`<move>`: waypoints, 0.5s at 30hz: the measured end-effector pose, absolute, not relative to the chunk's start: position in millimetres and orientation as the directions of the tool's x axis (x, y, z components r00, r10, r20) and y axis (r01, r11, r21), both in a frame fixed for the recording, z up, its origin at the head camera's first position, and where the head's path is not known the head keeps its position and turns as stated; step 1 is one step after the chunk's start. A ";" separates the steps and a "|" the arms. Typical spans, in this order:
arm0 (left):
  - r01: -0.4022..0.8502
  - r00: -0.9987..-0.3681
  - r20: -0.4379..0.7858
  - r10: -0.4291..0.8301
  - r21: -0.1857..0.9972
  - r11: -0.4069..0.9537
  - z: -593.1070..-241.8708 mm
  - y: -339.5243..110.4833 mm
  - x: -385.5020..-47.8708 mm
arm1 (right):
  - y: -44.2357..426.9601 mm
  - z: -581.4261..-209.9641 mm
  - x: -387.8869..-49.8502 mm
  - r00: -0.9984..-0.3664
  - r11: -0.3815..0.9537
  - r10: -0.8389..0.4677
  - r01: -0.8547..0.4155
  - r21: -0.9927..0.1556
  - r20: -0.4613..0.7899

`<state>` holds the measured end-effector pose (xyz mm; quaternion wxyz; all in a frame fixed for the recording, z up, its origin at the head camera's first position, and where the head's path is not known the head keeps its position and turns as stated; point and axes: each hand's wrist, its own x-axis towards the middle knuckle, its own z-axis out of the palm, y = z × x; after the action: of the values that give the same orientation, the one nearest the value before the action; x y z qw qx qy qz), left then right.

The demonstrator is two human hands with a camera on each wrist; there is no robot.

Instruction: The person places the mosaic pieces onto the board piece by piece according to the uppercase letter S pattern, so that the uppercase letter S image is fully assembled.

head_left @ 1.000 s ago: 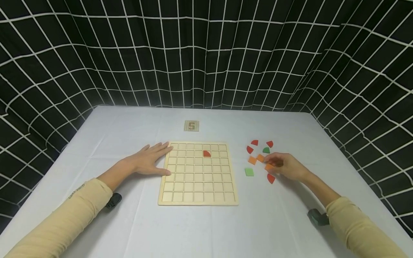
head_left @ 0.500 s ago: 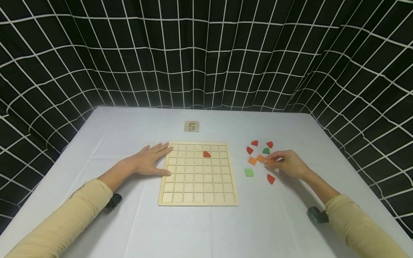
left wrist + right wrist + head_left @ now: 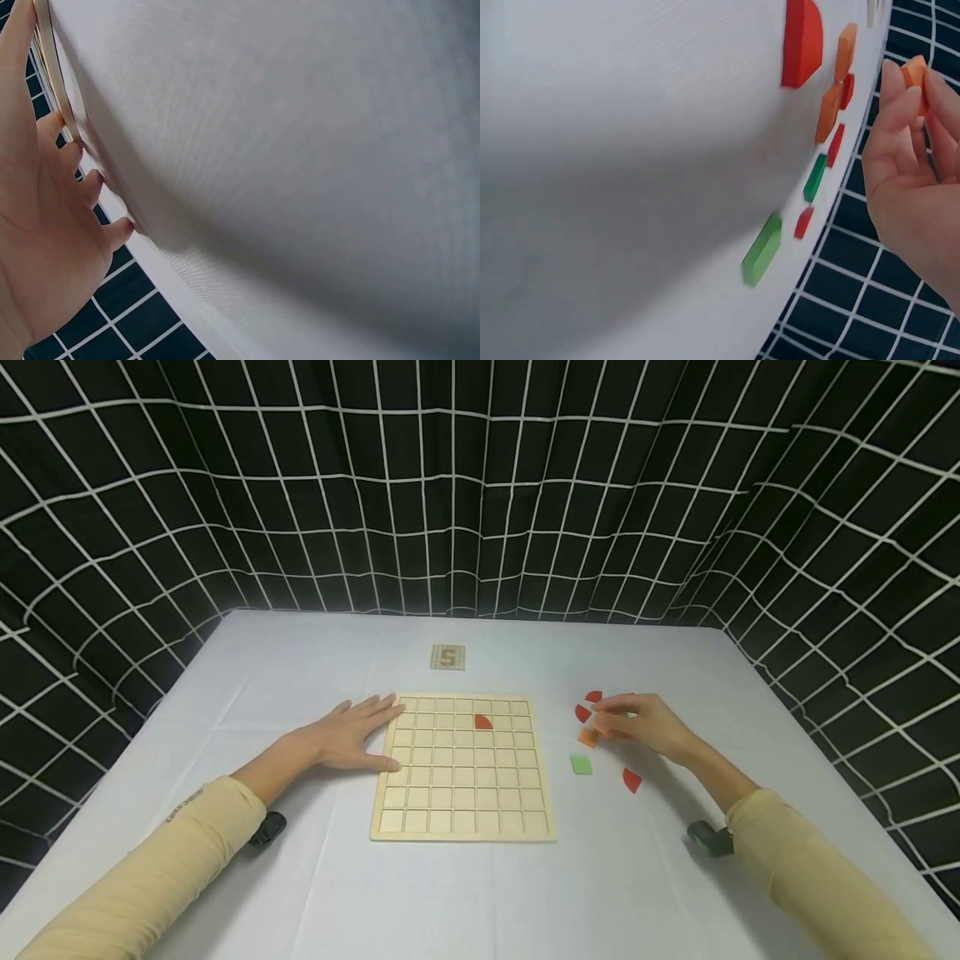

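My left hand [image 3: 347, 737] lies with fingers spread and straight against the left edge of a pale wooden grid board [image 3: 463, 837]. One red quarter-circle tile [image 3: 483, 722] sits in a cell of that board. To the right, my right hand [image 3: 654, 728] pinches an orange square tile [image 3: 913, 73] between thumb and fingertips, raised above the table in the right wrist view. Below and around it lie an orange tile [image 3: 588, 738], a light green tile [image 3: 581, 765] and red tiles [image 3: 632, 780]. The hand covers part of this group in the head view.
A small square card [image 3: 447, 657] with a brown figure lies behind the board. White cloth [image 3: 480, 902] covers the table. A black curtain with a white grid [image 3: 480, 485] rises beyond its far edge. Dark wrist devices [image 3: 708, 839] hang under both sleeves.
My right hand has lifted an orange tile from the group and shifted a little left with it. My left hand stays at the board's edge.
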<state>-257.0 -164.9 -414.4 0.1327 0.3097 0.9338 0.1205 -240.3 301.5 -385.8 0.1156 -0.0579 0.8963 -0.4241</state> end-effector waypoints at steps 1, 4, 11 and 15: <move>0.548 -0.773 -0.173 0.611 0.305 0.779 -414.5 -165.0 -256.8 | 298.0 -385.4 -242.0 -0.962 0.621 -0.214 0.000 -0.784 -0.170; 0.546 -0.774 -0.175 0.609 0.303 0.781 -415.2 -165.3 -256.7 | 289.0 -384.8 -247.5 -0.952 0.612 -0.235 0.014 -0.791 -0.199; 0.548 -0.778 -0.164 0.606 0.295 0.783 -417.0 -166.9 -258.1 | 271.1 -383.2 -260.7 -0.952 0.632 -0.218 0.031 -0.774 -0.216; 0.553 -0.773 -0.165 0.613 0.298 0.778 -416.2 -166.7 -258.1 | 256.6 -381.5 -266.5 -0.953 0.647 -0.210 0.032 -0.762 -0.219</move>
<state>-258.1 -166.7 -416.2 0.1274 0.3120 0.9342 0.1168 -266.5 256.6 -381.5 0.1454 -0.0497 0.8958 -0.4170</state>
